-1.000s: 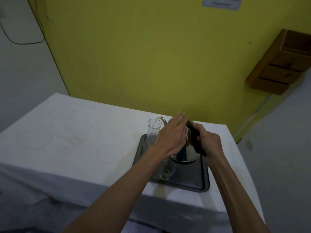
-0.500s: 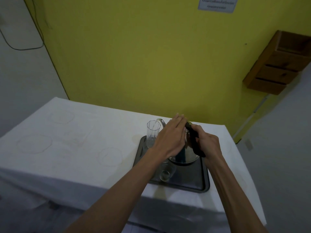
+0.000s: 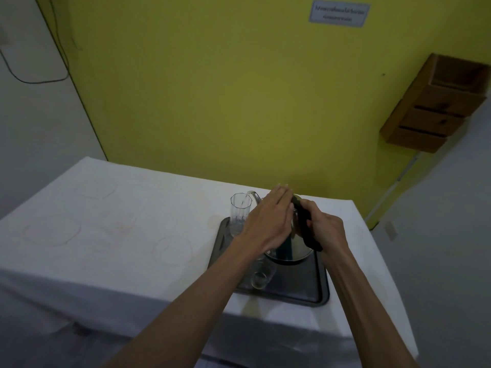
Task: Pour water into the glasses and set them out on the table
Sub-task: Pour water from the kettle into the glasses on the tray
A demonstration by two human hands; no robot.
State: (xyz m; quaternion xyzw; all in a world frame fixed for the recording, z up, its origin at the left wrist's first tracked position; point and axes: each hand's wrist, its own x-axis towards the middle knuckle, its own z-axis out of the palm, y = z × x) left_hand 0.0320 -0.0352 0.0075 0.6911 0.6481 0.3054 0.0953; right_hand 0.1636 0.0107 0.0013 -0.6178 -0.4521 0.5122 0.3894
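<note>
The right hand [image 3: 325, 229] is wrapping its fingers fully round the black handle [image 3: 305, 227] of a metal kettle [image 3: 292, 248] and tipping it away from the grip. The left hand [image 3: 268, 221] is lying flat with straight fingers on the kettle's top, just ahead of that grip, holding nothing. Beyond both hands a thin stream is running from the spout [image 3: 252, 193] into a tall glass [image 3: 240, 212], which is standing upright at the far left corner of the dark tray [image 3: 305, 288]. A short glass [image 3: 260, 274] is sitting on the tray below the left forearm, nearer than the grip. The kettle is probably feeling heavy and sloshing, so the handle is the sound place to hold it. The glasses are looking thin, slick and breakable, and are best taken low round the body when they go out onto the white-clothed table [image 3: 106, 235]. A sign [image 3: 339, 13] is hanging on the yellow wall far above the hands, with writing too small to read.
</note>
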